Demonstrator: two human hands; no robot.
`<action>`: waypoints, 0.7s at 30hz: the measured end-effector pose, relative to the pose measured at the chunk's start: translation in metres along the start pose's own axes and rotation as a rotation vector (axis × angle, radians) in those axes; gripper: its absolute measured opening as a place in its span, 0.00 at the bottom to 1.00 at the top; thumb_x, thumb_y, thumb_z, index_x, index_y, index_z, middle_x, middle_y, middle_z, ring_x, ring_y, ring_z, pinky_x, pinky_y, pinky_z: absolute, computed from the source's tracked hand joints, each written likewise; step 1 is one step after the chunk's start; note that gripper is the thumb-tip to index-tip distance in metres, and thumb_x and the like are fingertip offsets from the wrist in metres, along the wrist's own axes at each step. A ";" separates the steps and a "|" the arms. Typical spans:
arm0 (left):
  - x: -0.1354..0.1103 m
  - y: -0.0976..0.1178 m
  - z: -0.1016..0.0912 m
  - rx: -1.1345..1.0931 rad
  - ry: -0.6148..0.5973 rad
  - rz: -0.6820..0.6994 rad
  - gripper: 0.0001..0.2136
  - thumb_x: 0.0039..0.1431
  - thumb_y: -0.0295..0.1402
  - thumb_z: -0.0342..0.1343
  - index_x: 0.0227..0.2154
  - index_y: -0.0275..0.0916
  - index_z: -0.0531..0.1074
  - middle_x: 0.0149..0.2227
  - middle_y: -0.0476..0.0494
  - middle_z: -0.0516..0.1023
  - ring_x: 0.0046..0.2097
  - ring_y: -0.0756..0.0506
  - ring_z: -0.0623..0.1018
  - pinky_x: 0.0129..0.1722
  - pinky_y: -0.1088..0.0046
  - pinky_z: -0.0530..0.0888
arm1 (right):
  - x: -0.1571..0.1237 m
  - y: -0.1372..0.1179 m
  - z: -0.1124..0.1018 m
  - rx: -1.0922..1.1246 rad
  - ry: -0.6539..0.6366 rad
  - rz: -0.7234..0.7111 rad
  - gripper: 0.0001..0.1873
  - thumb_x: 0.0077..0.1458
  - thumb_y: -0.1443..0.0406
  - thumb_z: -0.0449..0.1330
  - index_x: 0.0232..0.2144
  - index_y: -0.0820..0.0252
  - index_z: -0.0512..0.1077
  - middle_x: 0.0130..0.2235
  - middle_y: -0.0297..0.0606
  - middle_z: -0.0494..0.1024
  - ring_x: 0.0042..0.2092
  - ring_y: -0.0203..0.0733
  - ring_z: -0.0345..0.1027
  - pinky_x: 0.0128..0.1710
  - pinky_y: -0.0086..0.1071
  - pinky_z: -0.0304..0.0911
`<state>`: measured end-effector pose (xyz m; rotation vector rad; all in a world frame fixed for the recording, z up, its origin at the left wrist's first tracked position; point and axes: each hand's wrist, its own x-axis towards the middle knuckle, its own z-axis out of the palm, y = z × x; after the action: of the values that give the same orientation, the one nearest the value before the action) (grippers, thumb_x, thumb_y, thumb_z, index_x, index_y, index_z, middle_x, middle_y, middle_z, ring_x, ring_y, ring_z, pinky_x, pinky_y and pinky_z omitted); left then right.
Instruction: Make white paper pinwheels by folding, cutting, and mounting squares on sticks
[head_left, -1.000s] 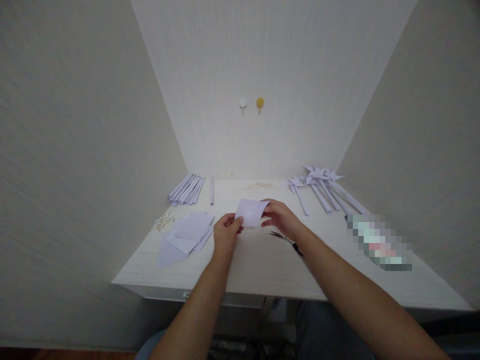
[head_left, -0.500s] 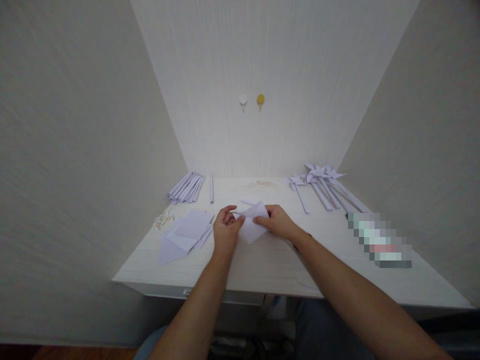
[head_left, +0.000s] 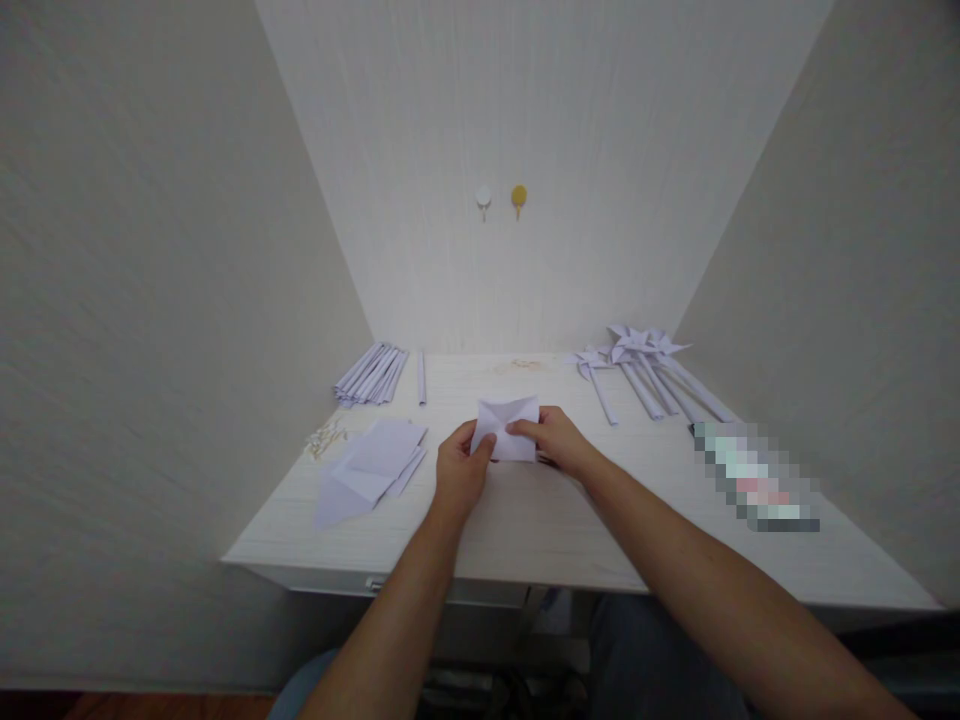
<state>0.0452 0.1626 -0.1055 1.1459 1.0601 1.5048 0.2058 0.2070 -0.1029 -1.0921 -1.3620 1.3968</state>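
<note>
Above the middle of the desk, a small square sheet of white paper (head_left: 510, 412) is held between both hands, its face showing creases. My left hand (head_left: 463, 462) grips its left side, thumb on the front and fingers mostly hidden behind. At the other side, my right hand (head_left: 559, 440) pinches the sheet with the thumb pressed near its centre. To the left of my left hand lies a loose pile of paper squares (head_left: 375, 465).
Rolled paper sticks (head_left: 373, 375) lie at back left, with a single roll (head_left: 421, 378) beside them. Small pale pieces (head_left: 326, 438) sit near the left wall. Paper pinwheels (head_left: 637, 345) on sticks lie at back right. A blurred-out flat object (head_left: 757, 480) rests on the right.
The paper square has turned from a corner-down tilt to level edges and looks flatter. My left fingers have moved from curled beside it to behind it.
</note>
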 end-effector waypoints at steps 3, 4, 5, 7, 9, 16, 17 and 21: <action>0.002 -0.002 -0.002 -0.019 0.002 -0.026 0.11 0.42 0.34 0.65 0.32 0.37 0.81 0.28 0.47 0.80 0.26 0.47 0.74 0.26 0.72 0.73 | 0.000 -0.001 0.000 0.079 -0.004 0.034 0.08 0.39 0.65 0.67 0.26 0.61 0.77 0.25 0.35 0.79 0.26 0.39 0.70 0.26 0.30 0.63; 0.004 -0.003 -0.003 -0.030 0.004 -0.039 0.12 0.42 0.34 0.65 0.32 0.37 0.81 0.28 0.47 0.80 0.26 0.48 0.74 0.26 0.72 0.74 | 0.000 -0.002 0.001 0.105 -0.004 0.043 0.08 0.38 0.66 0.67 0.26 0.61 0.77 0.25 0.34 0.79 0.26 0.38 0.69 0.26 0.29 0.63; 0.005 -0.005 -0.004 -0.043 0.006 -0.055 0.13 0.41 0.35 0.66 0.33 0.37 0.82 0.28 0.47 0.80 0.26 0.48 0.75 0.26 0.71 0.74 | 0.000 -0.004 0.001 0.130 -0.006 0.049 0.09 0.37 0.66 0.67 0.27 0.60 0.77 0.25 0.33 0.79 0.26 0.37 0.69 0.26 0.29 0.63; 0.006 -0.007 -0.006 -0.075 0.011 -0.087 0.14 0.40 0.35 0.66 0.33 0.37 0.82 0.29 0.46 0.80 0.27 0.47 0.76 0.27 0.70 0.75 | -0.002 -0.007 0.002 0.178 -0.018 0.064 0.11 0.36 0.67 0.67 0.29 0.60 0.76 0.26 0.32 0.78 0.26 0.37 0.69 0.25 0.28 0.63; 0.006 -0.007 -0.007 -0.106 0.015 -0.112 0.14 0.40 0.35 0.66 0.33 0.37 0.82 0.32 0.44 0.81 0.29 0.47 0.77 0.28 0.70 0.76 | -0.003 -0.009 0.003 0.217 -0.041 0.084 0.12 0.37 0.67 0.67 0.30 0.59 0.76 0.26 0.33 0.78 0.26 0.37 0.69 0.25 0.29 0.63; 0.004 -0.004 -0.008 -0.120 0.058 -0.101 0.10 0.40 0.32 0.63 0.30 0.39 0.82 0.36 0.44 0.82 0.34 0.46 0.78 0.29 0.73 0.75 | -0.003 -0.013 -0.002 0.288 -0.033 0.151 0.14 0.46 0.61 0.64 0.37 0.57 0.73 0.28 0.35 0.78 0.28 0.42 0.72 0.25 0.33 0.68; 0.005 -0.005 -0.009 -0.109 0.072 -0.092 0.10 0.40 0.32 0.63 0.29 0.39 0.82 0.35 0.44 0.81 0.33 0.46 0.77 0.28 0.74 0.75 | -0.003 -0.013 -0.002 0.297 -0.032 0.160 0.15 0.49 0.57 0.62 0.38 0.57 0.72 0.29 0.37 0.78 0.28 0.43 0.73 0.24 0.34 0.69; 0.007 -0.011 -0.008 -0.053 0.109 -0.051 0.10 0.41 0.33 0.64 0.30 0.39 0.82 0.33 0.45 0.81 0.29 0.49 0.75 0.27 0.74 0.74 | -0.004 -0.014 -0.002 0.306 -0.037 0.170 0.22 0.54 0.47 0.59 0.40 0.57 0.71 0.32 0.40 0.78 0.31 0.47 0.74 0.23 0.38 0.72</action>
<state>0.0379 0.1711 -0.1164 1.0021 1.1081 1.5606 0.2084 0.2036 -0.0884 -0.9983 -1.0545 1.6930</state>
